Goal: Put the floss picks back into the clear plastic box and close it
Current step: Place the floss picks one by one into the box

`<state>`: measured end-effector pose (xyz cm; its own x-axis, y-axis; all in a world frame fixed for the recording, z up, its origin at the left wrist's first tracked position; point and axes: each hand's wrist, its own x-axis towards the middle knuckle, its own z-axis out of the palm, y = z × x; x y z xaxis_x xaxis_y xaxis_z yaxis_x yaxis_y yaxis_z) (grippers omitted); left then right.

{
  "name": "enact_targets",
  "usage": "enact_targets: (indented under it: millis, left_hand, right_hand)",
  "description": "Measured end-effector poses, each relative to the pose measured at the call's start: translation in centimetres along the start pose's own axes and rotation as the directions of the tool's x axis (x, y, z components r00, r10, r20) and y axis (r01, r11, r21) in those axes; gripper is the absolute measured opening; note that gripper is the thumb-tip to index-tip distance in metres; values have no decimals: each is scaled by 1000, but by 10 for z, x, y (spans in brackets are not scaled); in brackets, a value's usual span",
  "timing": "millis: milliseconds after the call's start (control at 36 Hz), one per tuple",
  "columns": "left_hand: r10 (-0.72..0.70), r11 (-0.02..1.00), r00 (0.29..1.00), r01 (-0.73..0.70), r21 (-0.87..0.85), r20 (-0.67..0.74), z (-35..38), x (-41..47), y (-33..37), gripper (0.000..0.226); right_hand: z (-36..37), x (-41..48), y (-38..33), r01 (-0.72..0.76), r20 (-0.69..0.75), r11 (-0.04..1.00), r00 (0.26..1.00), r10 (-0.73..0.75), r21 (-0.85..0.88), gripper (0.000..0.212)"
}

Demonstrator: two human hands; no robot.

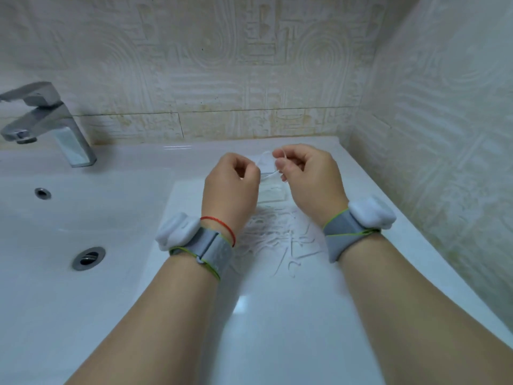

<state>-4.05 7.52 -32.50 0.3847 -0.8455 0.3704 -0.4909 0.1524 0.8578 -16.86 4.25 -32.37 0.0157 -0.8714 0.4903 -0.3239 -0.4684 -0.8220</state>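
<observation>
Right hand [311, 182] pinches a floss pick [271, 175] over the clear box [273, 195]; left hand [230, 190] curled, grip unclear; faucet [52, 120] far left.

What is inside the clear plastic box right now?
Something pale shows in the clear plastic box, too blurred to call picks. The left hand covers its left edge. The right hand pinches one. A heap of floss picks lies on the counter nearer the camera.

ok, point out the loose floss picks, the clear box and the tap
loose floss picks [273, 235]: head view, middle of the pile.
clear box [273, 194]: head view, its visible base.
tap [52, 118]: head view, spout body.
</observation>
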Motion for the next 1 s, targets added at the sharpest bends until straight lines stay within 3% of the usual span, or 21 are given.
enact_targets:
  millis: [139,250,444,611,667,722,778,917,1000]
  left_hand:
    - [6,997,991,4,-76,136,4,-9,6,10]
    - [4,984,967,42,-175,255,5,-14,9,6]
    - [-116,927,978,170,-335,174,2,-11,11,11]
    - [-211,842,968,250,-477,135,1,-11,14,13]
    - [-227,815,962,273,-511,151,1,-11,14,13]
    - [-230,785,954,299,-543,194,2,-13,15,13]
    - [-220,743,944,325,-585,245,4,-16,16,13]
    - [-215,679,938,344,-648,273,4,-17,15,12]
    - [-247,629,927,375,-681,282,2,-15,14,17]
  right_hand:
    - [-4,-6,-6,108,-110,993,987,-113,-57,17]
    - [-6,-6,-7,100,-144,994,984,-106,-52,15]
    - [-4,-1,-10,-4,-247,982,968,51,189,11]
    - [-9,-1,-11,-239,-119,800,926,358,551,7]
    - [-8,-1,-12,-293,-30,697,911,411,655,5]
    - [-8,-3,-14,-315,8,658,905,424,684,6]
    - [-4,-5,-13,-323,7,688,907,420,650,10]
    - [10,-11,-11,-258,-81,891,948,308,373,24]
    - [16,-13,-12,-210,-85,934,966,243,290,29]
